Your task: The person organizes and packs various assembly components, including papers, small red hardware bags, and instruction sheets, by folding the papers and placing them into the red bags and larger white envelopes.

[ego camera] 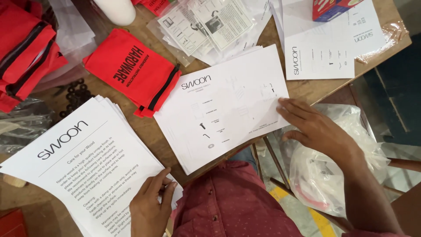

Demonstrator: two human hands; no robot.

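My left hand (151,204) rests on the near corner of a fanned stack of white printed sheets (83,162) at the table's left front. My right hand (313,129) lies flat on the right edge of a second stack of white instruction sheets with small part drawings (219,107) in the middle. Its fingers are spread on the paper and hold nothing. A red zipped fabric pouch with black lettering (131,70) lies between the two stacks, further back.
More red pouches (24,52) sit at the far left. Several black washers (74,94) lie near them. Bagged leaflets (206,26), another white sheet (329,44) and a red-blue box (331,8) lie at the back. A clear plastic bag (333,162) hangs beyond the table's right edge.
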